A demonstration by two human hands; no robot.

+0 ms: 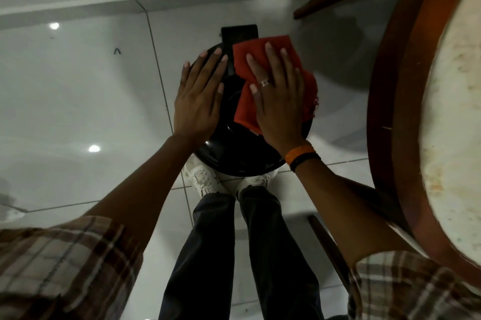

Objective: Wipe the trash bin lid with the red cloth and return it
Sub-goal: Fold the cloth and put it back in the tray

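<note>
Red cloth (263, 72) under right hand (279, 101), on lid (234, 155)

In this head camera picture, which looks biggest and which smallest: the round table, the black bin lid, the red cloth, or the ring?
As they look in the head view:
1. Round table, though it is cut off and nearer the camera, so its size is exaggerated.
2. Black bin lid, partly covered.
3. Red cloth, partly under the right hand.
4. Ring.

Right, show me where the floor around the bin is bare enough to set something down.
Bare tiles lie left of the trash bin lid, between it and the wall skirting. To the right it is crowded: round table and its legs. The lid itself is taken by the left hand, right hand and red cloth. Shoes stand at the near side.
</note>
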